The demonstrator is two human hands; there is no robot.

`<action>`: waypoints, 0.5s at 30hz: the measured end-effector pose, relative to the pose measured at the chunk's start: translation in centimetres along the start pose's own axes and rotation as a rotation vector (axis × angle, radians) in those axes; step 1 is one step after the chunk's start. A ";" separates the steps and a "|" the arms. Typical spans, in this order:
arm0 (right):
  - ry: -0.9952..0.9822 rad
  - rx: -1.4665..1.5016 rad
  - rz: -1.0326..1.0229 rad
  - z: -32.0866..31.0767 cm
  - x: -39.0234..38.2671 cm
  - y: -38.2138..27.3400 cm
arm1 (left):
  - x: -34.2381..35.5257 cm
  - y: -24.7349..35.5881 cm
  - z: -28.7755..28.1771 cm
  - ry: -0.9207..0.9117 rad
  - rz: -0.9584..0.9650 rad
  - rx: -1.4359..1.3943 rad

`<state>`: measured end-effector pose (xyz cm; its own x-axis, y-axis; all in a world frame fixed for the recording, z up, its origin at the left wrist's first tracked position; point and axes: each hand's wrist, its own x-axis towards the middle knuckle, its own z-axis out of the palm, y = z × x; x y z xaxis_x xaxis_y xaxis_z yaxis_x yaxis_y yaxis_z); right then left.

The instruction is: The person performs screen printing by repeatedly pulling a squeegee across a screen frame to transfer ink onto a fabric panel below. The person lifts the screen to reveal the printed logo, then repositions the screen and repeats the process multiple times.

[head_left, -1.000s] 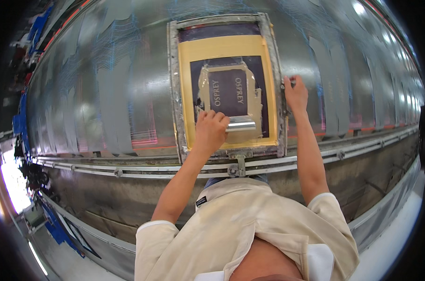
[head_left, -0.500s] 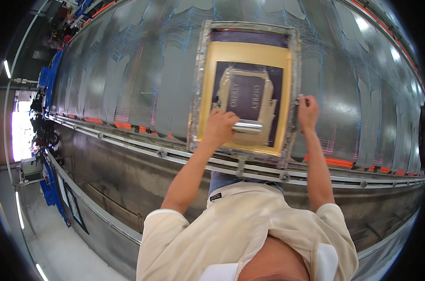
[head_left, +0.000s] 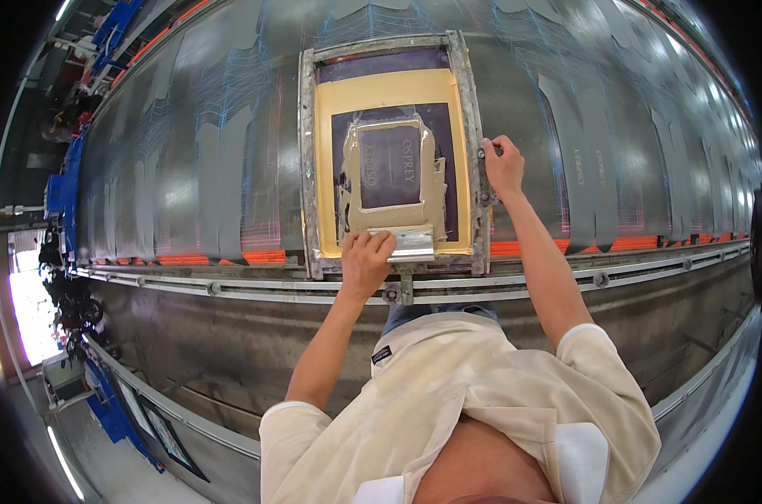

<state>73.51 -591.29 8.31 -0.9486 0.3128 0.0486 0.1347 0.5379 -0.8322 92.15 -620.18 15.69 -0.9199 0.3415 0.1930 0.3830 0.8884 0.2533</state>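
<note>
A screen-printing frame with a grey, stained rim lies on the long table before me. Its mesh is purple inside a yellow border, with a beige ink smear around a lettered rectangle. My left hand is closed around the left part of a silver squeegee, which sits at the near end of the mesh, just below the ink. On the frame's right side, my right hand is closed at a small dark knob on the rim; its fingertips are partly hidden.
A metal rail with bolts runs along the table's near edge. Grey cut fabric pieces with blue and pink lines lie left and right of the frame. Orange strips show along the near edge. A second rail lies behind me on the left.
The squeegee in my left hand has come toward me, to the near end of the mesh. The frame now appears further left in view. My right hand stays at the frame's right side.
</note>
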 end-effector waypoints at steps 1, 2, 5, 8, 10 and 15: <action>-0.006 -0.025 0.011 0.1 0.1 0.1 | 0.2 -0.2 0.0 0.000 0.000 -0.001; -0.013 -0.050 0.022 0.0 0.3 0.4 | 0.5 -0.5 0.3 0.019 0.018 0.003; -0.035 -0.109 0.052 -0.5 0.8 0.6 | 2.5 -1.7 1.6 0.071 0.078 0.052; -0.131 -0.177 0.127 -1.6 0.9 0.1 | 6.7 -3.7 1.6 0.066 0.064 0.042; -0.200 -0.305 0.080 -2.2 1.6 -0.5 | 10.5 -6.0 1.8 0.051 0.054 0.059; -0.396 -0.007 -0.373 -1.3 5.7 -8.1 | 19.1 -10.5 0.7 -0.088 0.010 -0.079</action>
<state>67.43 -592.83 16.04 -0.9675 -0.2185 0.1272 -0.2312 0.5617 -0.7944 70.48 -622.76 16.07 -0.9186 0.3789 0.1124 0.3943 0.8591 0.3263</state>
